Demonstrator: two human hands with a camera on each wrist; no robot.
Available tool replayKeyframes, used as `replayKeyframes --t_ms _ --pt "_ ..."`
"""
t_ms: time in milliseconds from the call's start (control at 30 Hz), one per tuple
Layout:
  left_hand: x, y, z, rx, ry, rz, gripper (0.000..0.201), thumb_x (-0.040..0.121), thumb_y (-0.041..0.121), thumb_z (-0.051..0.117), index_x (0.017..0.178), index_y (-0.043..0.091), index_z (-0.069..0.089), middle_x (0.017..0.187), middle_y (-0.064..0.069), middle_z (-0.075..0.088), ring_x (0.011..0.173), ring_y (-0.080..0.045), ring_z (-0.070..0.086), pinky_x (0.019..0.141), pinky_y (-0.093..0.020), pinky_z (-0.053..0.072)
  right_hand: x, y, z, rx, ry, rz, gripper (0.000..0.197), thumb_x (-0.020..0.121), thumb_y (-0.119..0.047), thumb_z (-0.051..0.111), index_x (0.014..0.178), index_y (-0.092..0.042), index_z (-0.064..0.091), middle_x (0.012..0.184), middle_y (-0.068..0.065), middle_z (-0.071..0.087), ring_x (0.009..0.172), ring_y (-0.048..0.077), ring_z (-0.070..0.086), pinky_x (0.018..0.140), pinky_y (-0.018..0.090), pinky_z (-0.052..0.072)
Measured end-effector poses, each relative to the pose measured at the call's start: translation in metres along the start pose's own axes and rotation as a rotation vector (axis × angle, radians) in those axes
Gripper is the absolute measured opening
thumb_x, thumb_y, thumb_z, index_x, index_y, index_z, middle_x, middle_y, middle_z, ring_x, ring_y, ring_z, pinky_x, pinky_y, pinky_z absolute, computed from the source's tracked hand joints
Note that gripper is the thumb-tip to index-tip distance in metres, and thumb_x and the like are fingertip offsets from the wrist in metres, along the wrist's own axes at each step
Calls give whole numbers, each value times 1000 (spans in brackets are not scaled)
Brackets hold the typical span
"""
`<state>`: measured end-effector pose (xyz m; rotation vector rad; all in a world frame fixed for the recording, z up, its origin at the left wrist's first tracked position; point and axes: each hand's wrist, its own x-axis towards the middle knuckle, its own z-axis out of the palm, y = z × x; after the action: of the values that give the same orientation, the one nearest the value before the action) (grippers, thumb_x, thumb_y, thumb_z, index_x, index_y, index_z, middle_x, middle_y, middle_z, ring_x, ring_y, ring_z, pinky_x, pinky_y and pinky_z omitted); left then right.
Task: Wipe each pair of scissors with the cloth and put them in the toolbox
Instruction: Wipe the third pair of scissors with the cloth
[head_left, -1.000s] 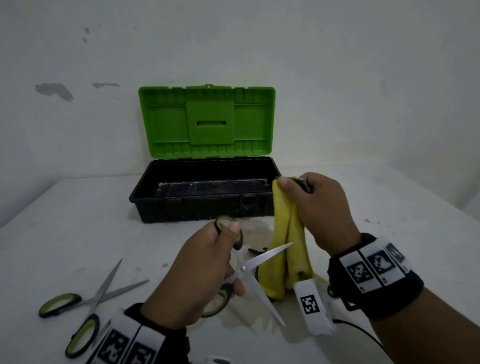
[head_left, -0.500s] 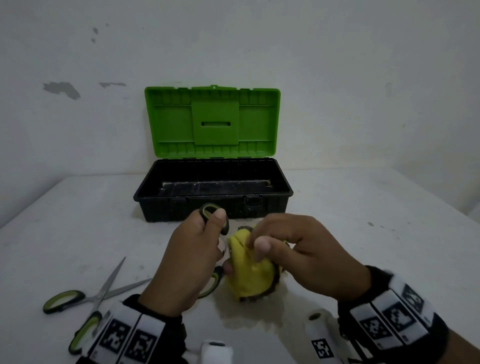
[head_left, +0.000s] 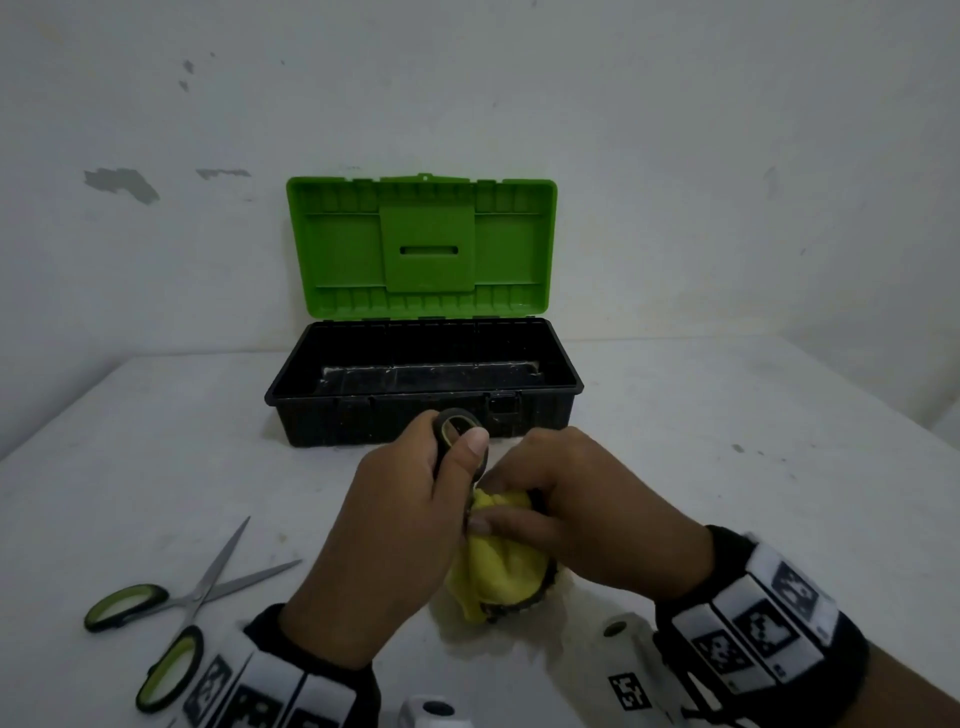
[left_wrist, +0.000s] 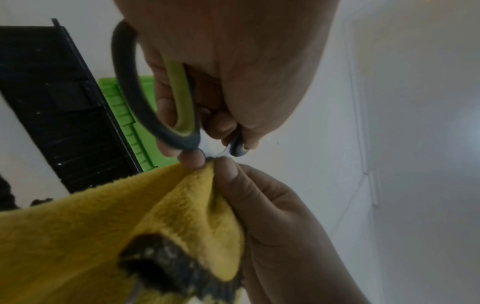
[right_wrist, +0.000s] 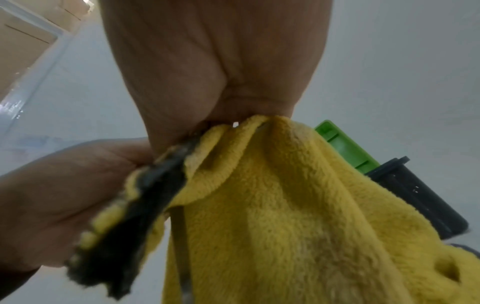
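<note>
The scissors (head_left: 460, 436) are held by the handles in the left hand (head_left: 384, 540), blades pointing down into the cloth (head_left: 498, 571) pinched around them by the right hand (head_left: 587, 514).

We see a white wall (head_left: 675, 156) with chipped paint patches (head_left: 122, 183), white table (head_left: 727, 415), dim light.

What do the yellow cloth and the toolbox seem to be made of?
The yellow cloth looks like soft fleece or microfibre: its surface is fuzzy and matte, with a dark stitched edge. The toolbox appears to be moulded plastic: the black base and the green lid show ribs and a slightly glossy finish.
</note>
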<state>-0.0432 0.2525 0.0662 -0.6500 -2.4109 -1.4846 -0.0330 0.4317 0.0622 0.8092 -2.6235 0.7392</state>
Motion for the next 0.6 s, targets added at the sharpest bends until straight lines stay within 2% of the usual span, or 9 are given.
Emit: replayKeyframes --t_ms 67,167,267,400,500,600 --pt "0 0 -3 24 18 32 39 86 56 36 79 23 55 55 -3 59 52 -11 59 51 -20 45 1 -1 -1 -28 -10 -21 27 89 -52 63 95 -29 76 81 -19 67 74 1 53 74 38 49" --pt "-1 4 -7 -22 45 12 34 89 50 41 79 21 56 55 -9 59 51 -13 63 44 -15 44 0 -2 -11 -71 -65 16 29 91 -56 56 100 -34 73 79 -29 57 80 1 51 90 36 37" --pt "-5 8 -10 -54 47 0 30 89 45 43 80 20 56 52 -8 56 52 -13 66 42 -8 41 -1 1 -27 -75 -162 73 23 93 -51 60 101 -34 73 84 -18 66 91 6 53 99 36 27" --pt "-5 10 -6 -38 29 15 32 88 49 40 81 21 54 55 -3 57 49 -13 64 42 -10 41 -2 1 -33 -40 -180 80 23 92 -50 61 99 -32 75 87 -7 70 90 8 54 100 34 27" --pt "-5 9 -2 -11 20 33 33 87 54 37 82 26 53 54 2 56 49 -12 63 43 -16 45 1 -6 -24 -22 -154 56 19 92 -45 66 97 -29 76 81 -7 67 87 9 50 95 31 27" --pt "-6 6 -1 1 20 46 34 87 57 36 81 28 53 55 3 57 49 -13 63 46 -24 49 3 -9 -18 -48 -157 44 21 93 -45 64 96 -28 76 76 -12 61 84 9 49 94 34 28"
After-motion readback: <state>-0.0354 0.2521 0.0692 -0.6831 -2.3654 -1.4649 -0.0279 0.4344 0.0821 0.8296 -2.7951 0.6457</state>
